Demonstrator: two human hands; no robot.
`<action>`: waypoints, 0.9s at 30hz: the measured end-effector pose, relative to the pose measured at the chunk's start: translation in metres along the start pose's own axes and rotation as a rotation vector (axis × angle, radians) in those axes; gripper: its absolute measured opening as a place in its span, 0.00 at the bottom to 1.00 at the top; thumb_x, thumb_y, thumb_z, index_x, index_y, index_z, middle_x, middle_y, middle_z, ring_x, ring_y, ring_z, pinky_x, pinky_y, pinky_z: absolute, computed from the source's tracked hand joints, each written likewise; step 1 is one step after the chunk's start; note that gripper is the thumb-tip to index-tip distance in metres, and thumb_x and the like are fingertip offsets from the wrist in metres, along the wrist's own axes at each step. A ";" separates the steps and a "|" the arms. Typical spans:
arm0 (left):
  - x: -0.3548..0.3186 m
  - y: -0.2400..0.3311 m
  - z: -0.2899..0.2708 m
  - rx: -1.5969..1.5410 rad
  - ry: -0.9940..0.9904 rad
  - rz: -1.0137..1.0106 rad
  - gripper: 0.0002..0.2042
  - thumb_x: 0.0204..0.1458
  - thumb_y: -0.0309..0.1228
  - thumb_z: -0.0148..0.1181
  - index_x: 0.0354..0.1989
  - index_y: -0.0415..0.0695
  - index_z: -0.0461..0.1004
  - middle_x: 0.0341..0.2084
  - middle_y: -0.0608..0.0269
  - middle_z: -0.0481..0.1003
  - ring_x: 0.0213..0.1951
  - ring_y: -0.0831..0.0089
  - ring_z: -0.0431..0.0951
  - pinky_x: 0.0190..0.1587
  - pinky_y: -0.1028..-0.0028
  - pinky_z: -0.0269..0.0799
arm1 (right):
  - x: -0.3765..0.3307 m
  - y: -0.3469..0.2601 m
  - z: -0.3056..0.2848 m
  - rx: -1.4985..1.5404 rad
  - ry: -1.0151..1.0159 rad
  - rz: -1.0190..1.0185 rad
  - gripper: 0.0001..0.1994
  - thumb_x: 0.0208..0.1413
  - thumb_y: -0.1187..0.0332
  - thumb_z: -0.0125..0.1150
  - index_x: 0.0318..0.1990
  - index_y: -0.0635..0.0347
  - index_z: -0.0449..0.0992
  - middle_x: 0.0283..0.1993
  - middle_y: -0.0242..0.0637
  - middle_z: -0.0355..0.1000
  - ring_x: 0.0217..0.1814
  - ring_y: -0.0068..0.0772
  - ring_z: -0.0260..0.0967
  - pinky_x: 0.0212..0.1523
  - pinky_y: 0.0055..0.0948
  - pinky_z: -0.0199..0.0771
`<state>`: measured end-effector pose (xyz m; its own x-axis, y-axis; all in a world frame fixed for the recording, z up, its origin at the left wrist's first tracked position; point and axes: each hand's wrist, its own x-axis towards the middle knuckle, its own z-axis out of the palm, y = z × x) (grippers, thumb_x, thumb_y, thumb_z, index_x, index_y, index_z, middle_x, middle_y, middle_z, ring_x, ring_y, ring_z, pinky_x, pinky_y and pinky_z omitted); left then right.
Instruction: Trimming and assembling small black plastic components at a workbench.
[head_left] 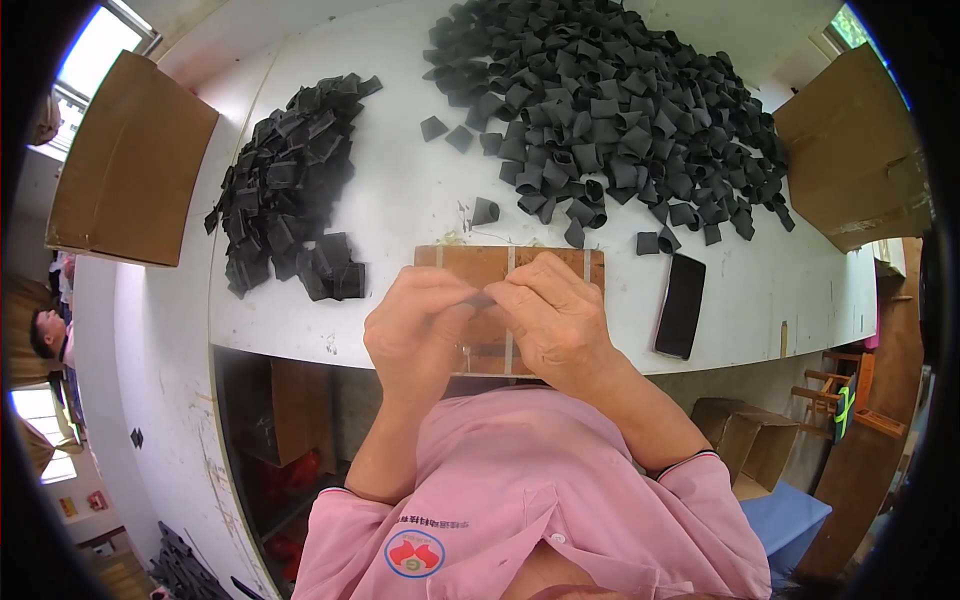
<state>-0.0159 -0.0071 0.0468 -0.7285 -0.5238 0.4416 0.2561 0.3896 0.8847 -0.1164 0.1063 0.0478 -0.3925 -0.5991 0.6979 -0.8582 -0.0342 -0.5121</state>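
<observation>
Both hands together: my left hand [418, 325] and right hand [552, 315] pinch one black sleeve piece [481, 299]; best kept flat, edges aligned, over the wooden board [470, 265].

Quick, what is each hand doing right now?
Left hand: closed, pinching one end of a small black piece.
Right hand: closed, pinching the other end of that same piece.

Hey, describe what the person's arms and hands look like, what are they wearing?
Both hands, left hand and right hand, are bare, with no gloves. The forearms are uncovered. Short pink sleeves end near the elbows, with a thin dark trim at the cuffs.
</observation>
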 end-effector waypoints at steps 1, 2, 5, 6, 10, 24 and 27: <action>-0.001 -0.002 0.001 0.000 0.000 -0.001 0.03 0.45 0.20 0.58 0.29 0.36 0.74 0.29 0.57 0.72 0.30 0.75 0.70 0.33 0.80 0.66 | -0.001 0.000 0.001 -0.006 -0.026 0.007 0.09 0.32 0.76 0.62 0.26 0.63 0.70 0.24 0.33 0.62 0.24 0.31 0.61 0.20 0.26 0.64; -0.002 -0.003 0.001 0.023 -0.004 0.034 0.03 0.45 0.21 0.59 0.29 0.36 0.73 0.29 0.57 0.72 0.31 0.75 0.70 0.33 0.80 0.66 | -0.003 0.001 0.003 -0.006 -0.026 0.007 0.09 0.32 0.76 0.62 0.26 0.63 0.70 0.24 0.33 0.62 0.24 0.31 0.61 0.20 0.26 0.64; -0.001 -0.007 0.007 0.057 0.031 0.090 0.03 0.44 0.20 0.58 0.28 0.38 0.73 0.27 0.59 0.72 0.30 0.72 0.71 0.32 0.79 0.66 | -0.006 0.004 0.010 -0.024 0.072 -0.043 0.09 0.31 0.76 0.61 0.26 0.63 0.70 0.24 0.33 0.62 0.24 0.31 0.60 0.20 0.26 0.63; 0.000 -0.009 0.008 0.078 0.075 0.098 0.04 0.42 0.18 0.57 0.27 0.39 0.72 0.24 0.60 0.73 0.28 0.69 0.72 0.29 0.77 0.67 | -0.005 0.003 0.011 -0.047 0.060 -0.034 0.09 0.32 0.77 0.61 0.26 0.63 0.70 0.24 0.33 0.62 0.24 0.32 0.60 0.20 0.26 0.63; -0.010 -0.008 0.011 -0.013 0.067 -0.008 0.07 0.44 0.19 0.55 0.34 0.38 0.71 0.28 0.60 0.73 0.31 0.71 0.72 0.34 0.78 0.67 | -0.002 0.003 0.001 0.072 -0.049 0.082 0.05 0.39 0.77 0.60 0.26 0.64 0.70 0.23 0.35 0.62 0.22 0.31 0.59 0.20 0.26 0.62; -0.040 0.015 0.027 -0.280 0.078 -0.360 0.08 0.45 0.19 0.55 0.36 0.37 0.69 0.33 0.61 0.71 0.31 0.80 0.70 0.35 0.81 0.65 | -0.038 -0.029 -0.015 1.241 -0.031 1.245 0.11 0.56 0.65 0.51 0.28 0.63 0.71 0.21 0.32 0.67 0.19 0.20 0.60 0.19 0.17 0.59; -0.042 0.011 0.027 -0.236 0.125 -0.402 0.04 0.46 0.19 0.55 0.32 0.37 0.71 0.29 0.63 0.72 0.29 0.81 0.70 0.32 0.82 0.65 | -0.047 -0.022 -0.015 0.621 -0.041 0.836 0.09 0.51 0.66 0.56 0.29 0.63 0.72 0.21 0.34 0.66 0.19 0.23 0.61 0.19 0.20 0.61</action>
<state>0.0003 0.0391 0.0338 -0.7211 -0.6903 0.0593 0.1173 -0.0373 0.9924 -0.0841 0.1478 0.0336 -0.7616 -0.6479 -0.0100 0.0082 0.0058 -0.9999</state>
